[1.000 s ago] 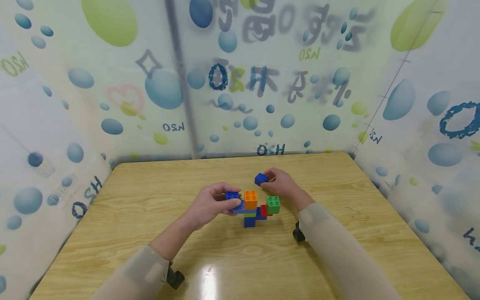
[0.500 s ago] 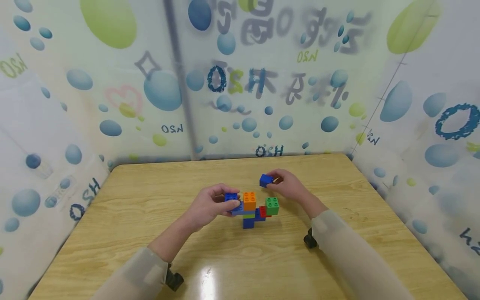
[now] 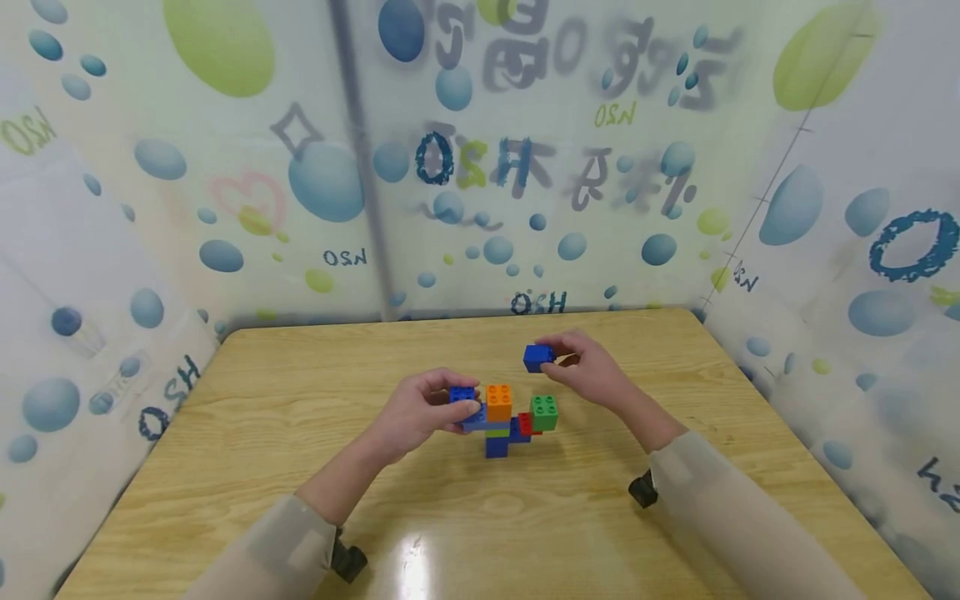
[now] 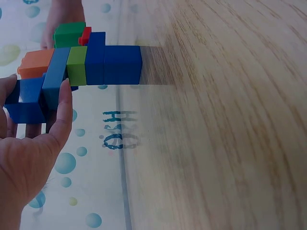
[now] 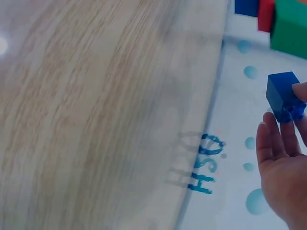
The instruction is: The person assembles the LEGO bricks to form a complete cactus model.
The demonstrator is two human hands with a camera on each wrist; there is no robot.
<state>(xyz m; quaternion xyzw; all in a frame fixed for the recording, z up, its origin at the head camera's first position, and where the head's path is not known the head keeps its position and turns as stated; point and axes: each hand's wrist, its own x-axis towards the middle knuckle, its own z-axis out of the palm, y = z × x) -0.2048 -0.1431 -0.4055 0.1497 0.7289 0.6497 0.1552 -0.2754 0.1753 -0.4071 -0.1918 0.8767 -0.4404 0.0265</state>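
A structure of toy building bricks stands on the table, with an orange brick (image 3: pixel 498 402) on top, a green brick (image 3: pixel 543 412) at the right, a red one between, and a lime brick (image 4: pixel 77 65) above a dark blue base (image 4: pixel 123 64). My left hand (image 3: pixel 416 412) grips its left end, thumb and fingers about a blue brick (image 4: pixel 26 100) and the lighter blue brick (image 4: pixel 56 79). Behind and right of the structure, my right hand (image 3: pixel 588 368) pinches a separate blue brick (image 3: pixel 537 358), apart from the rest. Its studs (image 5: pixel 293 111) face toward that hand.
The wooden table (image 3: pixel 300 358) runs back to a patterned curtain (image 3: pixel 480 208) with bubbles and lettering. Similar sheets hang on both sides. Light glares off the table's near part. Small black devices (image 3: pixel 642 489) sit at both wrists.
My right hand has moved a little to the right with the blue brick, which has turned in its fingers. The left hand and the structure have hardly moved.
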